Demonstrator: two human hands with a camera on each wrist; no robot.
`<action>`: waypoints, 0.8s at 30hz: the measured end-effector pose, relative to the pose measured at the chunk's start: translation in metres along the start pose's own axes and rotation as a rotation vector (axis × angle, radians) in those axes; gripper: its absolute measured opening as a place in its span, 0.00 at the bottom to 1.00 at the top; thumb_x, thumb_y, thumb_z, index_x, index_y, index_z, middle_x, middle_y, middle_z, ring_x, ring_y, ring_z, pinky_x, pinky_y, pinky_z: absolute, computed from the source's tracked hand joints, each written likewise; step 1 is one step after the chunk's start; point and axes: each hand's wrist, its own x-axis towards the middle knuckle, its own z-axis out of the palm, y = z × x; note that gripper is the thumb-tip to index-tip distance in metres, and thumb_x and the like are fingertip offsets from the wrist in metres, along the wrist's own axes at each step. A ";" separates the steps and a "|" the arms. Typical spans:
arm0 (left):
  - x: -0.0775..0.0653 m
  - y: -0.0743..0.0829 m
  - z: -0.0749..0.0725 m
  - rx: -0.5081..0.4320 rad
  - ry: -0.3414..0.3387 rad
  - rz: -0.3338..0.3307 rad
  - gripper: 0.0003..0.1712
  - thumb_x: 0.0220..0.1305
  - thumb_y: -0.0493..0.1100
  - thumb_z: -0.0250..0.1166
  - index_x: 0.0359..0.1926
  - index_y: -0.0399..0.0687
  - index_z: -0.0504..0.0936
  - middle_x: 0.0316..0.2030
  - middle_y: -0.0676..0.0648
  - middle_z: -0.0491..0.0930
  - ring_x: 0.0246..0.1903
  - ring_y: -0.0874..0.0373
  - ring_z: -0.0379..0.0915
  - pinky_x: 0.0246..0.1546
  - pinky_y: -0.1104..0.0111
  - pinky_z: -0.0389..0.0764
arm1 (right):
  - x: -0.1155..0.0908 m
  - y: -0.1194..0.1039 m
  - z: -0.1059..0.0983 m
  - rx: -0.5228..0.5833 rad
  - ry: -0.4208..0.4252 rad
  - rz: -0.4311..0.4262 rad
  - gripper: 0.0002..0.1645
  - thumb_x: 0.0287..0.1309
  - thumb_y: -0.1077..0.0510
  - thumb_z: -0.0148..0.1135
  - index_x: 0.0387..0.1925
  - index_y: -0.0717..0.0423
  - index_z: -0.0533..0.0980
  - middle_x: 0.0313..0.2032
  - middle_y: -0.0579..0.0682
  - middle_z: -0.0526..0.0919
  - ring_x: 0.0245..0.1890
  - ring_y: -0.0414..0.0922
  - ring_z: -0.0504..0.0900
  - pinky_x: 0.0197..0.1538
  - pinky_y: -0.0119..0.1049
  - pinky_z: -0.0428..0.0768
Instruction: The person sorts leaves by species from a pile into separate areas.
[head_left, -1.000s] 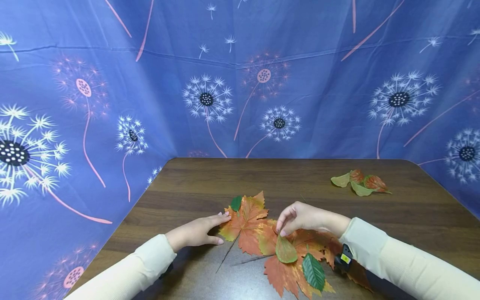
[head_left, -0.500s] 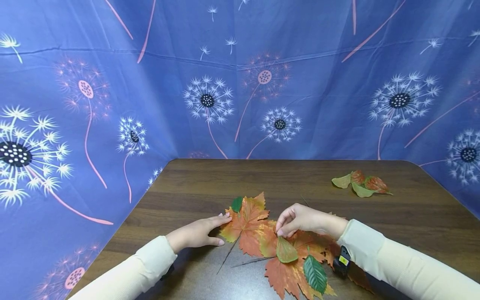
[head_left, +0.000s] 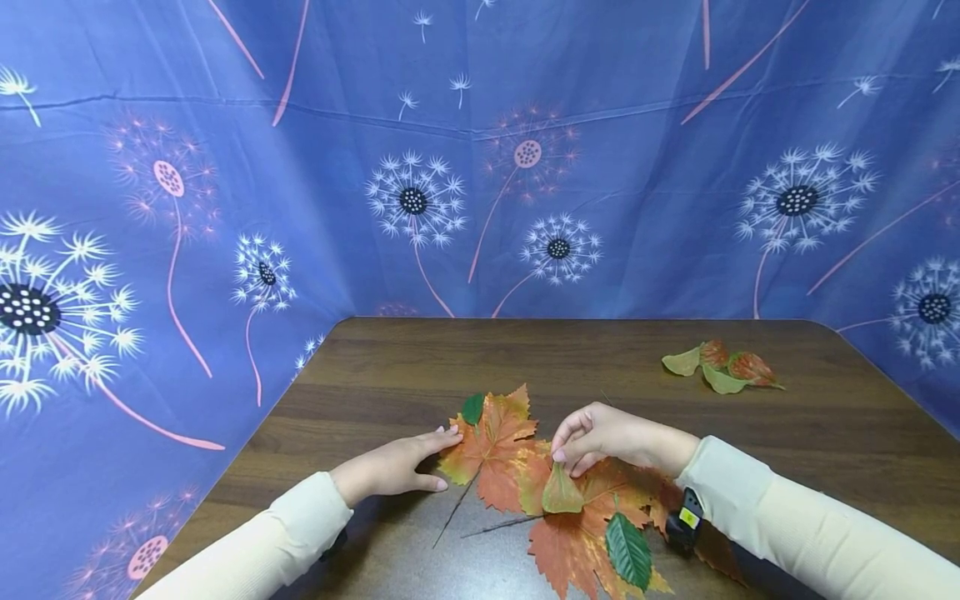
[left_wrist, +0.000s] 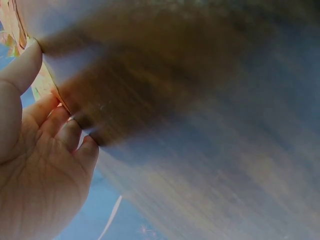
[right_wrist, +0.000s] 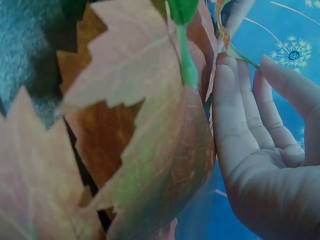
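Observation:
My right hand (head_left: 618, 437) pinches the stem of a yellow-green leaf (head_left: 562, 492) between thumb and fingertip. That leaf hangs over a cluster of orange maple leaves (head_left: 566, 554) at the front middle of the table. The right wrist view shows its thin stem (right_wrist: 245, 57) between the fingers, with a toothed orange leaf (right_wrist: 155, 130) close in front of the camera. My left hand (head_left: 397, 467) lies with fingers extended, fingertips on the edge of another orange maple leaf (head_left: 495, 437). In the left wrist view its fingertips (left_wrist: 90, 142) rest along the tabletop.
A small dark green leaf (head_left: 472, 408) lies atop the left maple leaf, and a larger green leaf (head_left: 628, 550) on the front cluster. Thin dark stems (head_left: 498, 526) stick out leftward. Several yellow-green and reddish leaves (head_left: 723, 379) lie at the back right of the table (head_left: 450, 350).
The pinched yellow-green leaf has shifted slightly left and up, with its blade turned, and my right fingers have changed position at its stem. My left hand stays in place.

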 end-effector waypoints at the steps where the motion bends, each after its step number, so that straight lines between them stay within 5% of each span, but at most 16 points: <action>1: 0.000 0.000 0.000 -0.001 -0.001 -0.001 0.42 0.64 0.49 0.64 0.75 0.51 0.56 0.75 0.48 0.53 0.74 0.49 0.47 0.69 0.48 0.58 | 0.000 0.000 0.000 0.005 0.004 -0.001 0.14 0.58 0.60 0.67 0.39 0.70 0.79 0.31 0.50 0.85 0.30 0.45 0.85 0.41 0.42 0.85; 24: 0.000 0.000 0.000 -0.001 -0.004 -0.002 0.42 0.65 0.49 0.64 0.75 0.51 0.56 0.75 0.47 0.53 0.74 0.49 0.47 0.69 0.48 0.57 | -0.011 -0.007 -0.023 0.031 0.083 -0.020 0.18 0.62 0.59 0.63 0.45 0.72 0.76 0.32 0.50 0.85 0.34 0.44 0.85 0.45 0.43 0.84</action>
